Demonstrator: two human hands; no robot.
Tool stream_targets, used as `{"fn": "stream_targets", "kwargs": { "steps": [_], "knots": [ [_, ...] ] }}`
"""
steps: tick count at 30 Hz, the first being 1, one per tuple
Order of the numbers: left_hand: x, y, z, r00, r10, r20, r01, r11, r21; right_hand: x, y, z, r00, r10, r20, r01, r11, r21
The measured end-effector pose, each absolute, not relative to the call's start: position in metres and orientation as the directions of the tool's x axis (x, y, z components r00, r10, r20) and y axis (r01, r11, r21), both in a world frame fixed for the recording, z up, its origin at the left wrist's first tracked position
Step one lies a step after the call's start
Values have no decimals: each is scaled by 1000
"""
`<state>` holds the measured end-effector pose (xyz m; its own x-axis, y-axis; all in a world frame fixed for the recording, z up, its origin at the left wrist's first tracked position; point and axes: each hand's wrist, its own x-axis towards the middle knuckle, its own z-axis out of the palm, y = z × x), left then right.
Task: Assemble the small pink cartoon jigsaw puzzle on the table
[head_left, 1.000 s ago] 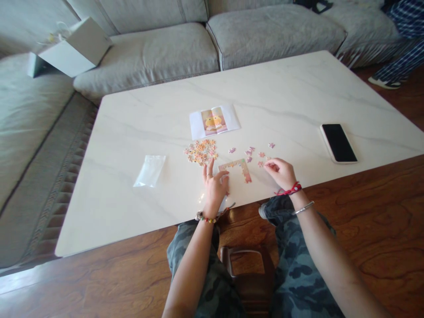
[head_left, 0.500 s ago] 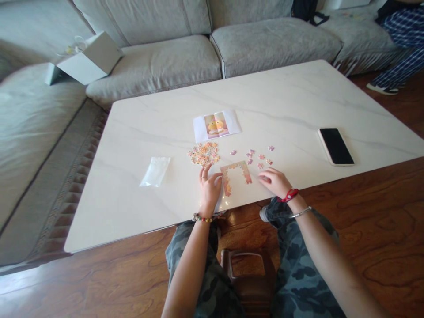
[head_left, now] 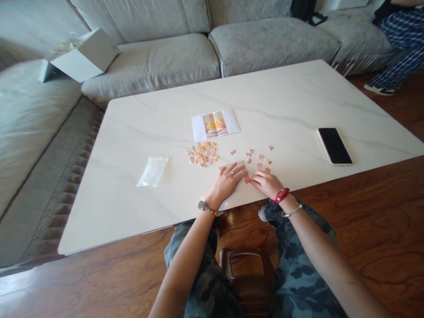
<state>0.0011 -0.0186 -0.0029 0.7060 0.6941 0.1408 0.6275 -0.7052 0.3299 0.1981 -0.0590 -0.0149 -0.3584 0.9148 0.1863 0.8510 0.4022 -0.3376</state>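
My left hand (head_left: 227, 182) lies over the partly joined jigsaw puzzle (head_left: 242, 163), its fingers stretched out and covering most of it. Only the puzzle's top strip and its pink right end show. My right hand (head_left: 266, 183) is closed in a pinch at that lower right end, on a pink puzzle piece (head_left: 247, 179); the fingertips partly hide it. Just beyond my right hand several loose pink and purple pieces (head_left: 260, 157) are scattered. A heap of orange and pink puzzle pieces (head_left: 202, 154) lies beyond my left hand.
Behind the heap a creased picture sheet (head_left: 233, 121) lies on the white marbled table (head_left: 159, 119). A clear plastic bag (head_left: 153, 171) is at left, a phone (head_left: 334, 146) at right. A grey sofa (head_left: 165, 57) borders the far side. Another person's checked trouser leg (head_left: 397, 57) shows at upper right.
My left hand has moved right, from beside the puzzle to on top of it, its fingers now flat. My right hand has shifted slightly left and now touches the puzzle's right end.
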Motion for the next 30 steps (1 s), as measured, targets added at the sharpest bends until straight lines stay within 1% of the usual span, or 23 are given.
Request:
{"fn": "stream_targets", "kwargs": {
  "steps": [2, 4, 8, 13, 18, 21, 27, 30],
  "knots": [
    [7, -15, -3, 748, 654, 113, 594, -735, 326, 197, -60, -13, -362, 915, 177, 858, 401, -320],
    [9, -13, -4, 757, 646, 95, 587, -737, 335, 196, -61, -10, -369, 914, 167, 864, 404, -300],
    [11, -11, -9, 724, 682, 103, 608, -701, 372, 193, -60, -6, -401, 896, 191, 873, 437, -218],
    [17, -9, -12, 666, 735, 123, 638, -648, 416, 191, -56, -3, -523, 824, 220, 832, 549, -80],
    [17, -9, -12, 645, 753, 128, 641, -625, 444, 195, -53, -6, -595, 766, 241, 786, 618, -25],
    [16, -10, -11, 640, 757, 131, 639, -620, 455, 199, -50, -8, -615, 741, 269, 767, 641, -13],
    [15, -9, -9, 652, 748, 121, 628, -622, 468, 201, -51, -13, -612, 730, 303, 750, 658, -72],
    [15, -9, -10, 649, 751, 123, 627, -619, 472, 201, -51, -17, -600, 723, 343, 748, 659, -80]
  ]
}}
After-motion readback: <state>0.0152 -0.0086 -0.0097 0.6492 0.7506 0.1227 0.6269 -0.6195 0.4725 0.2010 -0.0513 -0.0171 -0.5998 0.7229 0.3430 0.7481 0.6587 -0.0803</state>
